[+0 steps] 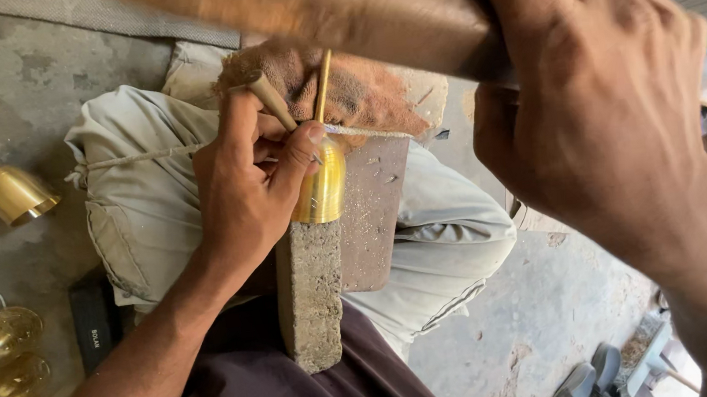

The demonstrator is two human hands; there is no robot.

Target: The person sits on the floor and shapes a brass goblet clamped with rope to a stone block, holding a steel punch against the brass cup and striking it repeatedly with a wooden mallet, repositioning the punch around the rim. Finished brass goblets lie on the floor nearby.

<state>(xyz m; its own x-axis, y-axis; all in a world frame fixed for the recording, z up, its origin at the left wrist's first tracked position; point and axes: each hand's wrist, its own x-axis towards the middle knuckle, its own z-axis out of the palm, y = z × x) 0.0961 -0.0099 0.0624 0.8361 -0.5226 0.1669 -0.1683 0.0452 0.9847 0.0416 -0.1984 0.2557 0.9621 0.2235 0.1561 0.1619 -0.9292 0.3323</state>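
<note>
The left hand (250, 188) pins a small shiny brass cup (321, 189) against a rough grey stone block (311, 292) on the lap, steadying a thin punch (271, 101) on it. The right hand (600, 99) grips a blurred wooden mallet (305, 9) above. More brass goblets (6, 189) lie left of the hands.

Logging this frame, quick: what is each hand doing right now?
Left hand: closed on a brass cup and thin tool, on the block.
Right hand: closed on a blurred wooden handle.
</note>
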